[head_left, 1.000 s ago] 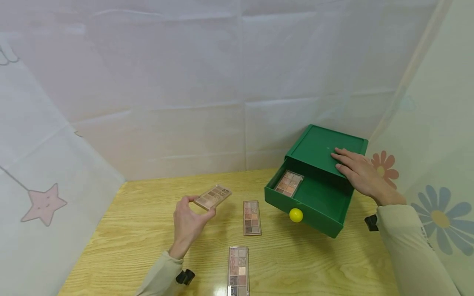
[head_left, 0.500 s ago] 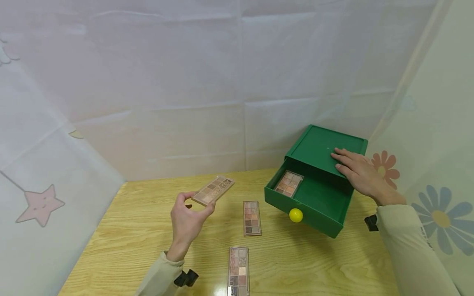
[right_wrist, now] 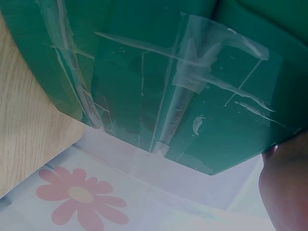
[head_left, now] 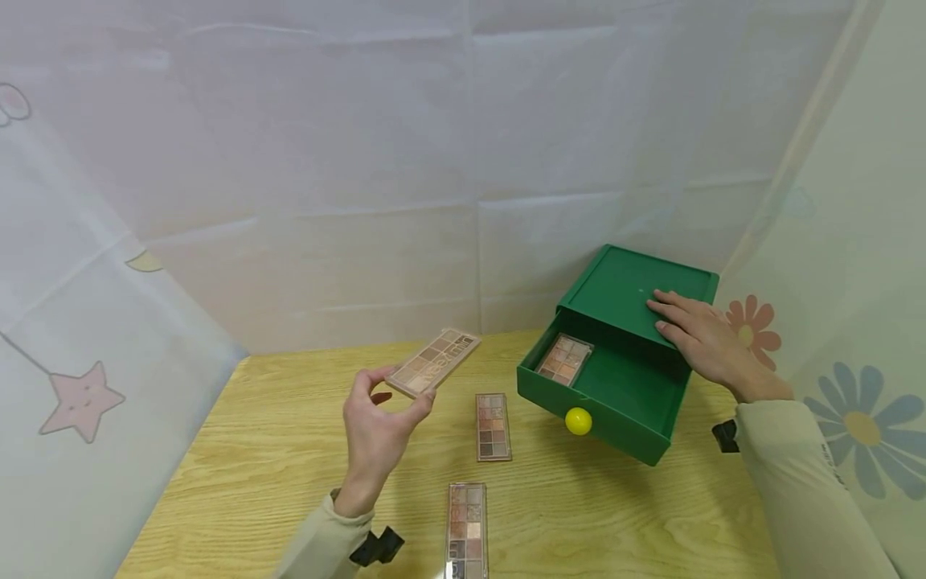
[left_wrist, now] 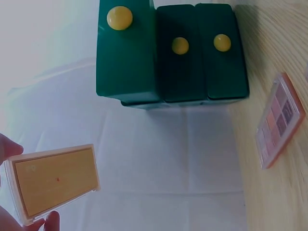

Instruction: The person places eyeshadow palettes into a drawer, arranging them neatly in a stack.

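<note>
- Our left hand (head_left: 379,430) pinches an eyeshadow palette (head_left: 432,363) by its near short end, thumb and fingertips on opposite edges, holding it in the air above the wooden table (head_left: 275,450).
- We judge the palette light, stiff and slick-cased, its pressed powders fragile; the long edges near the middle would give a steadier hold.
- At two o'clock from it, our right hand (head_left: 705,338) lies flat, fingers straight, on the green drawer box (head_left: 622,281).
- Its open drawer (head_left: 615,394), with a yellow knob (head_left: 578,420), holds one palette (head_left: 564,359).
- Two more palettes (head_left: 493,425) (head_left: 466,527) lie on the table at five o'clock.

Beige long sleeves (head_left: 796,466) — black wrist straps (head_left: 726,435)
</note>
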